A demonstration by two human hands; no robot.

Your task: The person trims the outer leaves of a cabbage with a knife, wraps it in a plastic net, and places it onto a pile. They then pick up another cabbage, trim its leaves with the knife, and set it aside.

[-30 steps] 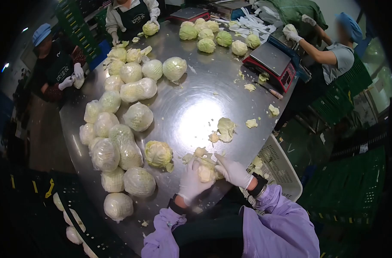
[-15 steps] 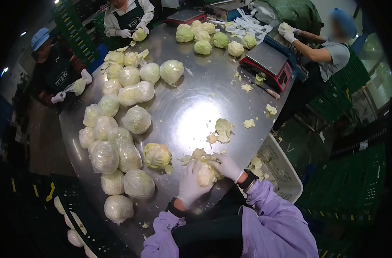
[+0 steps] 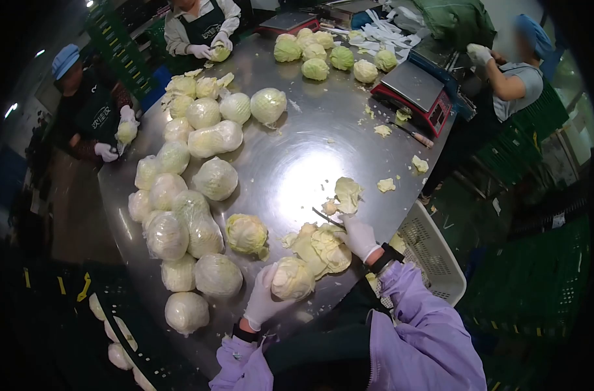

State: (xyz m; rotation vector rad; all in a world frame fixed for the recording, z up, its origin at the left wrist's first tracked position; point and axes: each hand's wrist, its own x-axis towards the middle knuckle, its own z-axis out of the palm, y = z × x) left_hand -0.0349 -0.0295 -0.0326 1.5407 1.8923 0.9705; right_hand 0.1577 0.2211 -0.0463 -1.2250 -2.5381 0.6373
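My left hand (image 3: 264,296), in a white glove, is wrapped round the left side of a pale, trimmed cabbage (image 3: 293,279) near the table's front edge. My right hand (image 3: 361,238), also gloved, is closed on a thin dark knife (image 3: 327,218) whose blade points up and left; its handle is hidden in the fingers. Between the hands lie loose cabbage leaves (image 3: 323,249), partly under my right hand. An unwrapped cabbage (image 3: 246,234) rests left of them. Beyond my right hand is another loose leaf (image 3: 347,194).
Several film-wrapped cabbages (image 3: 218,276) line the left of the steel table (image 3: 271,179). A red scale (image 3: 414,91) and a wooden-handled knife (image 3: 415,135) are at right. Below the right edge stands a white basket (image 3: 443,267). Three co-workers handle things around the table.
My left hand has drawn the cabbage down and left, away from its leaves. My right hand has left the cabbage and now holds the knife. The view has shifted slightly.
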